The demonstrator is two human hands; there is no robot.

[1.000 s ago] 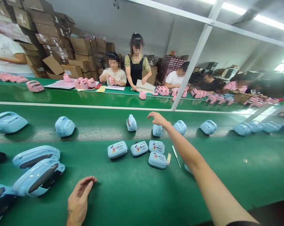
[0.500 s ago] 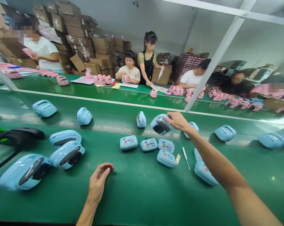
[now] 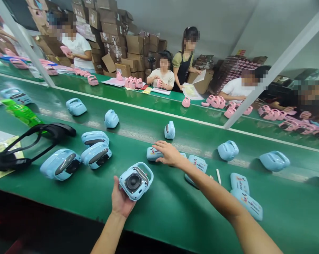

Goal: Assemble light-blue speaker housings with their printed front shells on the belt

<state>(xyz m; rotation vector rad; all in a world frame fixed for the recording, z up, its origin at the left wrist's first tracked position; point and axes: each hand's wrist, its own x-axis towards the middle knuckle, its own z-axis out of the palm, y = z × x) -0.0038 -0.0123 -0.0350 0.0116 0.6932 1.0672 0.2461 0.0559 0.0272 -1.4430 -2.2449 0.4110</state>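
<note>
My left hand (image 3: 122,201) is closed around the lower left side of a light-blue portable speaker (image 3: 136,181) with a carry handle. Its exposed end faces up toward me and shows a round black speaker cone. Over a blue printed cover (image 3: 153,154) with a cartoon figure, my right hand (image 3: 168,153) has its fingers stretched out; I cannot tell whether it touches the cover. Matching printed covers (image 3: 198,163) lie to its right, partly hidden under my right forearm. Further right, two more covers (image 3: 247,203) overlap. A white-handled screwdriver (image 3: 218,176) lies between them.
Several blue speakers (image 3: 60,164) stand at the left beside a black head strap (image 3: 29,141) and a green bottle (image 3: 22,112). More blue speakers (image 3: 170,129) sit along the belt behind. Across it, co-workers (image 3: 162,72) handle pink speakers (image 3: 133,83) before stacked cartons (image 3: 110,28).
The blue speaker has passed from my right hand to my left and come nearer. My right hand has moved left and down to the printed covers. The view has shifted.
</note>
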